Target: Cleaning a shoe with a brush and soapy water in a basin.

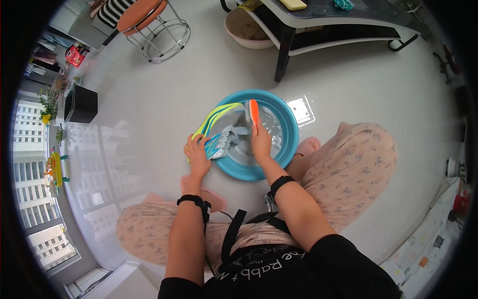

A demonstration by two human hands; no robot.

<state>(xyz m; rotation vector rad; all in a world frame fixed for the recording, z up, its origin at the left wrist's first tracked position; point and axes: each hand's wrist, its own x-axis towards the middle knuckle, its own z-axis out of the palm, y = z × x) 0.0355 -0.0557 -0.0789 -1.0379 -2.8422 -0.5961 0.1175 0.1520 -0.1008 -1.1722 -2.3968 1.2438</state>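
In front of me on the floor is a round blue plastic basin [290,140] with water in it. My left hand [198,151] grips a grey sneaker [226,121] with a yellow-green and blue striped sole edge, over the basin's left rim. Pale laces hang from the shoe over the basin. My right hand [261,140] holds an orange scrubbing brush [254,108] by its handle. Its light bristles face left, at the shoe's upper right end. The palm side of the left hand is hidden.
A black-legged coffee table [284,52] stands ahead, with a cream basin [248,43] beneath its left end. An orange round stool [140,17] is at upper left, a black bin [81,104] at left. My pink slippers [308,146] flank the blue basin.
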